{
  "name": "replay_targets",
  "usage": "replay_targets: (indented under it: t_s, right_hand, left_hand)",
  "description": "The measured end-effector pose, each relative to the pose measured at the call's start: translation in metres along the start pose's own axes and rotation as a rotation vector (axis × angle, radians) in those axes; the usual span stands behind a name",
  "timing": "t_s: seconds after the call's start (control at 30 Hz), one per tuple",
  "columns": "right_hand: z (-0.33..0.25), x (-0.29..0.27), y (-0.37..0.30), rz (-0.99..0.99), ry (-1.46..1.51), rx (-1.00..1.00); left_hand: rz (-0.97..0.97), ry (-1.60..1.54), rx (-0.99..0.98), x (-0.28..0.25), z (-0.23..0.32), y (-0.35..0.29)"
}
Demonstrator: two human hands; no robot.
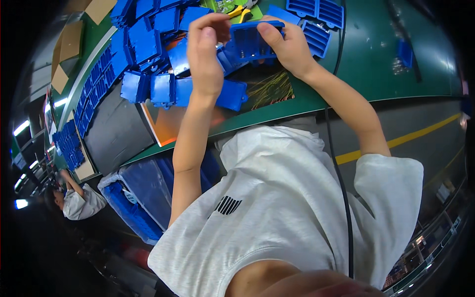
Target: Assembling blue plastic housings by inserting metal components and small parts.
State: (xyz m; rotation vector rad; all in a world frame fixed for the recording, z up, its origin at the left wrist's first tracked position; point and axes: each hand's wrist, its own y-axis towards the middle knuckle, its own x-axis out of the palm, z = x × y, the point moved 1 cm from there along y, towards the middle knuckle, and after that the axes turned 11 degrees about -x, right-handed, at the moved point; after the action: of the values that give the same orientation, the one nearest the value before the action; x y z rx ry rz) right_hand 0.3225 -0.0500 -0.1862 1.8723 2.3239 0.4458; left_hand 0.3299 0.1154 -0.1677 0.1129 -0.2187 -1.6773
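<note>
A blue plastic case (pixel 246 40) is held up over the near side of the bench, its hollow inside showing with small shiny bits in it. My right hand (pixel 292 47) grips its right end, thumb over the rim. At its left end is my left hand (pixel 204 59), fingers loosely curled and thumb apart from them; whether the fingertips touch the case is unclear. Below the hands, thin yellowish wires (pixel 272 89) lie on a dark sheet. More blue cases (pixel 143 39) are heaped around and beyond my left hand. Yellow-handled pliers (pixel 242 11) rest on a bright green surface behind.
Slatted blue cases (pixel 316 37) sit beyond my right hand on the green bench (pixel 368 64). A black cable (pixel 341 178) hangs across the bench edge. Rows of blue parts (pixel 96 84) line the left, near cardboard boxes (pixel 69 42). Another person (pixel 81 200) works at far left.
</note>
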Motion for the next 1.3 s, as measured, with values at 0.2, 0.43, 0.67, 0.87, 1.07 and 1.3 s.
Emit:
replay_targets:
  t_s: [0.2, 0.43, 0.67, 0.87, 1.07, 1.3]
  right_hand:
    - [0.012, -0.015, 0.019, -0.042, 1.568, 0.466]
    - [-0.005, 0.001, 0.021, 0.145, 1.245, 0.499]
    - [-0.008, 0.009, 0.018, 0.198, 1.21, 0.486]
    - [-0.003, 0.002, 0.018, 0.115, 1.379, 0.482]
    - [-0.017, 0.01, 0.021, 0.198, 1.221, 0.498]
    - [0.015, -0.005, 0.01, 0.088, 1.194, 0.493]
  left_hand:
    - [0.17, 0.172, 0.074, 0.0, -0.002, -0.003]
    - [0.098, 0.456, 0.11, 0.014, -0.014, -0.003]
    - [0.086, 0.538, 0.104, 0.017, -0.02, -0.006]
    - [0.046, 0.691, 0.232, 0.016, -0.027, -0.006]
    - [0.007, 0.676, 0.189, 0.019, -0.033, -0.008]
    - [0.069, 0.789, 0.295, 0.019, -0.025, -0.006]
